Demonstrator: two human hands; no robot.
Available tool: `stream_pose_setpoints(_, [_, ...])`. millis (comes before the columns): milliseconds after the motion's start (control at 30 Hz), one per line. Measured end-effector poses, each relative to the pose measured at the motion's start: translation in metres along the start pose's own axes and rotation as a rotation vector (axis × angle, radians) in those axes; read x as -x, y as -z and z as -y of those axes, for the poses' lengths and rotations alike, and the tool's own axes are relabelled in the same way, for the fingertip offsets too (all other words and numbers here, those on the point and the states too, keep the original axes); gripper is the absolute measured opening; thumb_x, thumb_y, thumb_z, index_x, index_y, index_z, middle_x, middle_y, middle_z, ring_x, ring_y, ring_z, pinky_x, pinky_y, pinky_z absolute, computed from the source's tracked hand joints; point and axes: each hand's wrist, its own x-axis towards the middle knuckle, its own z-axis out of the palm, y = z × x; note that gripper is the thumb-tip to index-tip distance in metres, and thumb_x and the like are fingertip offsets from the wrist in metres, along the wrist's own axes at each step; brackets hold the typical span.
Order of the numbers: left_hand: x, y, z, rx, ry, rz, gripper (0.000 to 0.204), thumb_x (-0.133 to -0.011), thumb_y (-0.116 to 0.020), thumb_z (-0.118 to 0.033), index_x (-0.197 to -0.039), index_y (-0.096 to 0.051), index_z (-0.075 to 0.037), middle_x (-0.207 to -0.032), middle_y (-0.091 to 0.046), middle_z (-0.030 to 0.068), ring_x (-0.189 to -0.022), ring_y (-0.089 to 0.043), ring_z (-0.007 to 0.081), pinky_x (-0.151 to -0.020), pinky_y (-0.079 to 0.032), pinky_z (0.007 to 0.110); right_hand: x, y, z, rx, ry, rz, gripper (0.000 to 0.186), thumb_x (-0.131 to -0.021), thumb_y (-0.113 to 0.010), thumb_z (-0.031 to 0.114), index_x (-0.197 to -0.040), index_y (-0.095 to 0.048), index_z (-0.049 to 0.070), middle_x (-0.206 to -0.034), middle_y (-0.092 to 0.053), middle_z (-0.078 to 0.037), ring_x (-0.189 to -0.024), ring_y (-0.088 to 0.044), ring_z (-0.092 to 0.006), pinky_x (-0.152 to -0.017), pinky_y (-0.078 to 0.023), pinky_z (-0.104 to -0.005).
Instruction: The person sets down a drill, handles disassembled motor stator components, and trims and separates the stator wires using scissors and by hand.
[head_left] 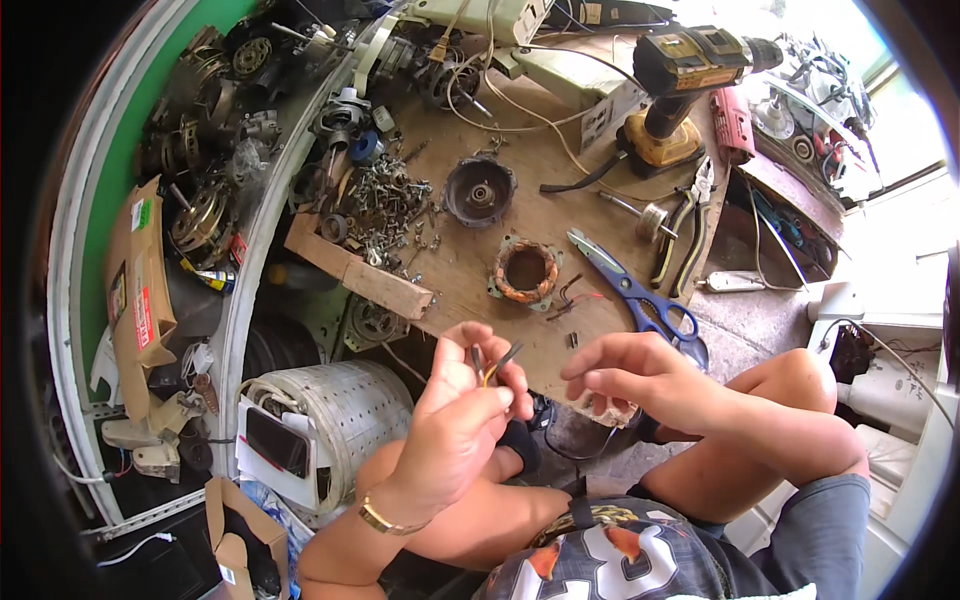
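Note:
Several short wires (489,374), dark with a bit of yellow, are pinched between the thumb and fingers of my left hand (455,415). Off to its right hovers my right hand (640,378), fingers loosely bent and apart, with nothing visible in it. Just beyond the hands, a motor stator (526,271) with copper windings lies on the wooden board (450,320). Loose bits of wire (572,292) are beside it. Blue-handled scissors (640,295) lie partly behind my right hand. A dark round motor housing (479,191) sits farther back.
A pile of screws (385,205) covers the board's left part, behind a wooden block (388,289). Pliers (685,225), a rotor (652,220) and a cordless drill (670,130) are at the right. A perforated metal drum (365,410) stands to my left.

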Motion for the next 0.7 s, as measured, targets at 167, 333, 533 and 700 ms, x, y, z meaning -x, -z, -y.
stream_pose_setpoints(167, [-0.009, -0.012, 0.034, -0.376, -0.167, -0.01, 0.063, -0.092, -0.056, 0.01, -0.147, -0.034, -0.01, -0.12, -0.047, 0.0065, -0.104, -0.056, 0.0152, -0.091, -0.052, 0.034, -0.002, -0.006, -0.008, -0.16, 0.069, -0.034, 0.032, -0.108, -0.061, 0.021, -0.131, -0.063, 0.0, -0.108, -0.073, -0.003, -0.081, -0.064, -0.0057, -0.068, -0.048, -0.0222])
stream_pose_setpoints(333, [-0.018, -0.02, 0.058, -0.417, -0.185, 0.053, 0.068, -0.088, -0.055, 0.008, -0.15, -0.031, -0.01, -0.12, -0.047, 0.0069, -0.102, -0.054, 0.0154, -0.091, -0.051, 0.033, 0.004, 0.003, -0.014, -0.242, 0.143, -0.069, 0.033, -0.106, -0.066, 0.024, -0.129, -0.064, 0.002, -0.106, -0.072, -0.001, -0.08, -0.061, -0.0046, -0.069, -0.047, -0.0214])
stream_pose_setpoints(533, [-0.025, -0.021, 0.067, -0.312, -0.074, 0.154, 0.068, -0.086, -0.054, 0.007, -0.149, -0.033, -0.009, -0.122, -0.046, 0.0068, -0.101, -0.051, 0.0152, -0.091, -0.048, 0.032, 0.014, 0.012, -0.024, -0.236, 0.247, -0.134, 0.024, -0.101, -0.074, 0.024, -0.116, -0.069, 0.006, -0.092, -0.071, 0.002, -0.073, -0.056, -0.0034, -0.064, -0.044, -0.0203])
stream_pose_setpoints(700, [-0.025, -0.025, 0.069, -0.296, 0.005, 0.195, 0.062, -0.091, -0.055, 0.007, -0.147, -0.034, -0.009, -0.124, -0.045, 0.0069, -0.102, -0.053, 0.0141, -0.09, -0.049, 0.031, 0.018, 0.018, -0.029, -0.202, 0.227, -0.151, 0.021, -0.103, -0.071, 0.023, -0.108, -0.069, 0.003, -0.091, -0.072, 0.0, -0.075, -0.062, -0.0051, -0.065, -0.048, -0.0232])
